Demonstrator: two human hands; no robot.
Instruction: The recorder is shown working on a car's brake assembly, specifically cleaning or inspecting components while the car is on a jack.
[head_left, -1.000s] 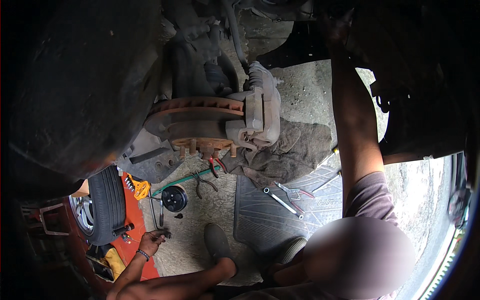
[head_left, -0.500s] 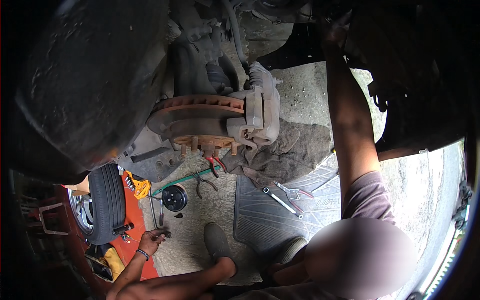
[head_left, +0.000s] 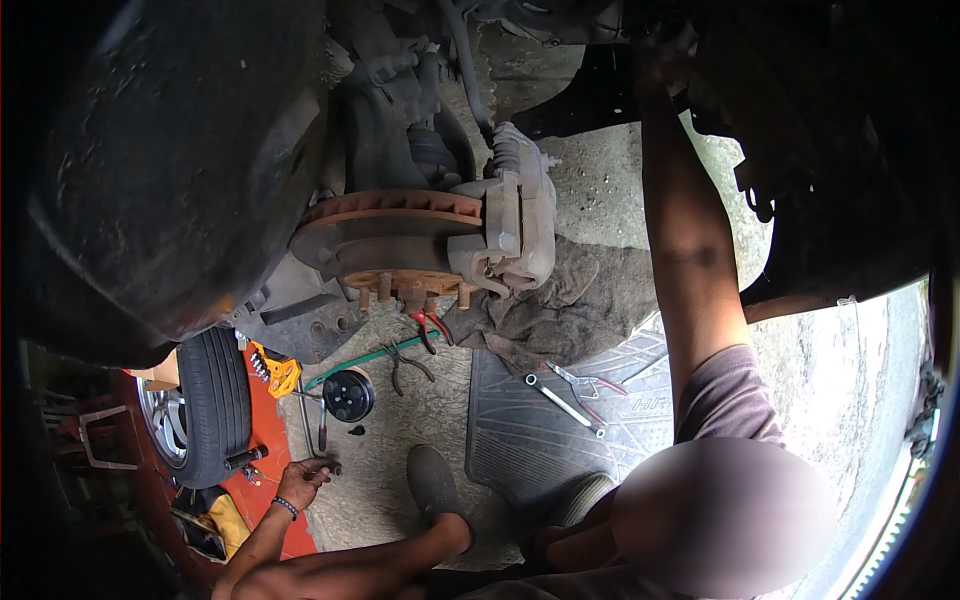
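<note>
Car underside [head_left: 820, 140] is up top, w/ R hand [head_left: 670, 68] up in the dark of it; can't tell if it's wide or holding. L hand [head_left: 298, 486] is down low, far from there, fingers close tog. by a small dark bit [head_left: 336, 469]; can't tell if it's held. Rusty brake disc [head_left: 390, 248] sits btwn the 2 hands.

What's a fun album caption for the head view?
Rusty brake disc and caliper, pliers below, right hand in shadow.
</note>
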